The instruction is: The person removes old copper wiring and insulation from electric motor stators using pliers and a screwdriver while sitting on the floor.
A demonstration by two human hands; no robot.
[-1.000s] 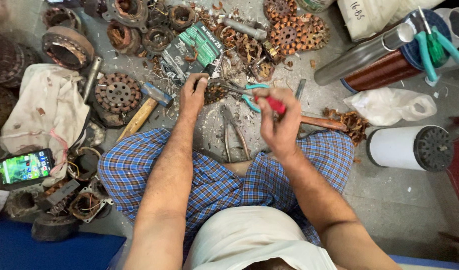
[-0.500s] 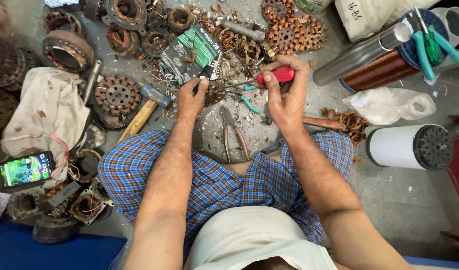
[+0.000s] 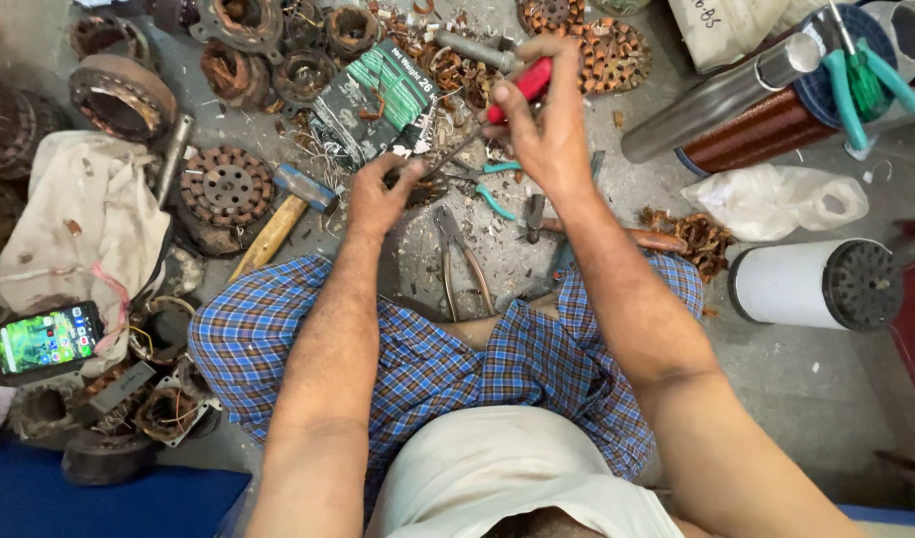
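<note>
Right hand clenches red-handled screwdriver, shaft angled down-left. Left hand pinches small wound part on floor before crossed legs. Advisable: brace part firmly, short controlled levering.

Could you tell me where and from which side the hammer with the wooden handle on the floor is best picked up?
Grip the hammer on its bare wooden shaft, probably from above: it lies flat, head up by the left hand, lower end near the checked cloth.

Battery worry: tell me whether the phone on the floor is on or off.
On: the phone screen glows with coloured icons.
</note>
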